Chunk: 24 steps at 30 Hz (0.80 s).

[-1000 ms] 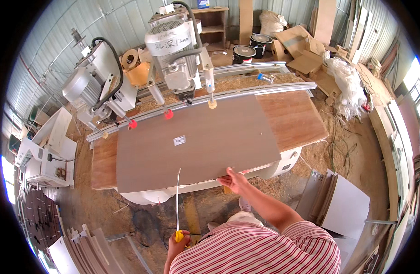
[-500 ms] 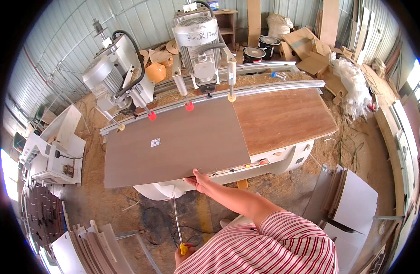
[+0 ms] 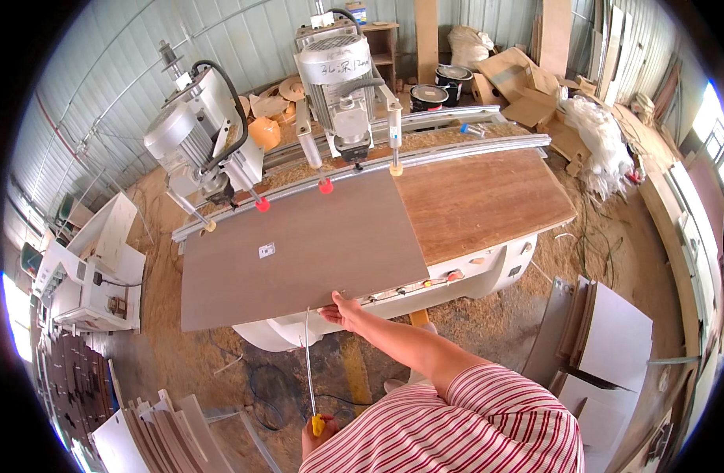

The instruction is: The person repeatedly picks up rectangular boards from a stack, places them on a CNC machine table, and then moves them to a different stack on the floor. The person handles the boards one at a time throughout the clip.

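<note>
R fingers (image 3: 330,314) pinch edge of smooth, flat, rect. brn panel (image 3: 315,252).

The person wears a loose white shirt (image 3: 449,433) with narrow dark-red stripes; the short right sleeve (image 3: 504,394) carries the same striped cloth.

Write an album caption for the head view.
Right hand gripping a brown panel at its near edge; left hand holding a yellow-handled rod.

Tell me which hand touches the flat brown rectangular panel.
Your bare right hand, at the near edge of the panel; the left hand holds a thin silver yellow-handled rod.
</note>
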### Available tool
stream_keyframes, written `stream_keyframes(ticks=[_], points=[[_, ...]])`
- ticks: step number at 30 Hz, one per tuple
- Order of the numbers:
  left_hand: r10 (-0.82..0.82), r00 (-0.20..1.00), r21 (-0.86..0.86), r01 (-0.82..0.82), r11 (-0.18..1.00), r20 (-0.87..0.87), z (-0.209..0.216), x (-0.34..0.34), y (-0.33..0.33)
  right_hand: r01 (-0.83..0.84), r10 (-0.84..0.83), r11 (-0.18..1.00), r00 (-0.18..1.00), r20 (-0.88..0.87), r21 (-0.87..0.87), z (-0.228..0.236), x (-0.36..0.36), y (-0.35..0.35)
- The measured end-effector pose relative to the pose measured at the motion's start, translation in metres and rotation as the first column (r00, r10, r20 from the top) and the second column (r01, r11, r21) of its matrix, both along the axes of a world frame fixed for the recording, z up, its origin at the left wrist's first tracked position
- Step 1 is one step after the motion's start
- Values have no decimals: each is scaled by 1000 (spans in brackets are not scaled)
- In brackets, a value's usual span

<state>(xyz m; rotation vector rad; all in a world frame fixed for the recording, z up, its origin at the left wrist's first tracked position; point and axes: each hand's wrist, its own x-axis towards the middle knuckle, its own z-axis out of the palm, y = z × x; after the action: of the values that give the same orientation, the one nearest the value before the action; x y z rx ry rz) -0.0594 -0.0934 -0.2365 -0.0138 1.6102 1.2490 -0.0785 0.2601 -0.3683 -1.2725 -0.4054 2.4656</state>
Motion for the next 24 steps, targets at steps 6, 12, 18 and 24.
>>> stream_keyframes(ticks=[6,12,18,24], points=[[41,997,65,-45,997,67,23,6,17,-93,91,993,995,31,70,1,6,-1],[-204,951,-66,193,979,-232,32,11,26,-283,281,952,959,35,117,3,28,8],[-176,952,-100,155,983,-251,47,22,38,-377,370,909,926,73,179,-15,93,19],[-75,991,-8,75,997,-108,45,28,42,-444,420,889,888,189,109,-45,195,6]])
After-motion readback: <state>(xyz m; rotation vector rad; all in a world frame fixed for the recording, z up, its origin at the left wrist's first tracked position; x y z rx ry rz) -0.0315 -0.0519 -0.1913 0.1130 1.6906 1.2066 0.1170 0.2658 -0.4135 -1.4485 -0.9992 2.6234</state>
